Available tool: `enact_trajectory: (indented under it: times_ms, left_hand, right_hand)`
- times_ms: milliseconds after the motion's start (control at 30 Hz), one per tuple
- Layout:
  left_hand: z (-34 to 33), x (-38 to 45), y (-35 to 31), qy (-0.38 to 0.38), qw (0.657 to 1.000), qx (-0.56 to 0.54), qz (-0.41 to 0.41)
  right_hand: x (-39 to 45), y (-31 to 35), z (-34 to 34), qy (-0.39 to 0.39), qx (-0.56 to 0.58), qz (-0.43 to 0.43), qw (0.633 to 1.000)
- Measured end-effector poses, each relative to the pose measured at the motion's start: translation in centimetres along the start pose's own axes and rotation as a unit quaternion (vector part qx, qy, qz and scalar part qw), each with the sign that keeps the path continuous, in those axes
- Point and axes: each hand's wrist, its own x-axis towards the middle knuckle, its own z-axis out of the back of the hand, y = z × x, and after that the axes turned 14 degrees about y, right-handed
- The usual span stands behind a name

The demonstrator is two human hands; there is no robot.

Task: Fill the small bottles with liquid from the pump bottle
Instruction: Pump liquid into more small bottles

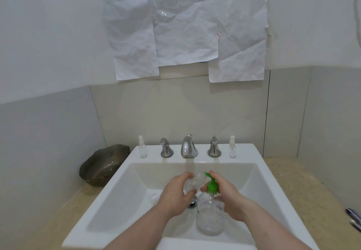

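Note:
A clear pump bottle (210, 216) with a green pump head (211, 186) stands over the white sink basin (121, 197). My right hand (227, 197) wraps the pump head from the right, fingers on top of it. My left hand (175, 193) holds a small clear bottle (195, 182) tilted at the green nozzle. Two more small clear spray bottles stand capped on the sink's back ledge, one at the left (142, 148) and one at the right (232, 147).
A chrome faucet (188, 147) with two handles (166, 148) (214, 147) sits on the back ledge. A dark glass bowl (103, 164) rests on the beige counter to the left. Pens (353, 217) lie at the right edge. Crumpled paper sheets (185, 28) hang on the wall.

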Motion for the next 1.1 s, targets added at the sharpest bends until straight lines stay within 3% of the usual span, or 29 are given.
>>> enact_trajectory:
  times_ms: [533,1100]
  left_hand:
    - [0.0,-0.6,-1.0,0.020,0.994,0.102,0.018]
    - [0.1,-0.9,-1.1,0.024,0.994,0.105,0.010]
  right_hand:
    - [-0.4,-0.3,0.2,0.006,0.033,0.016,0.999]
    - [-0.3,-0.5,0.4,0.012,0.038,0.010,0.999]
